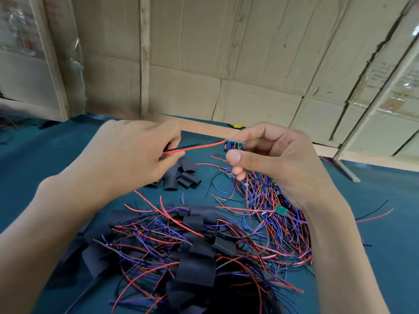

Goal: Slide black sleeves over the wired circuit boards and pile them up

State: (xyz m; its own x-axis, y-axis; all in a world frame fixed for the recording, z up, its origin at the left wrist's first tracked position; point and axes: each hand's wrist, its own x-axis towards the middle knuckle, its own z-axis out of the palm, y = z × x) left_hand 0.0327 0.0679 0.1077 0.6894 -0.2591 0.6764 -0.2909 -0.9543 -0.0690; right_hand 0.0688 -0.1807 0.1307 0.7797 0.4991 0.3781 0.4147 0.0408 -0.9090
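Observation:
My right hand pinches a small green circuit board between thumb and fingers, held above the table. Red and black wires run left from the board into my left hand, which pinches their far end; whether a sleeve is in that hand is hidden. A small heap of loose black sleeves lies below the wires. Close to me lies a pile of sleeved boards with tangled wires. A heap of bare wired boards lies under my right wrist.
The table has a teal cloth. A cardboard wall stands behind it. A wooden strip runs along the far edge with a yellow item on it. Stray red and black wires lie at the right.

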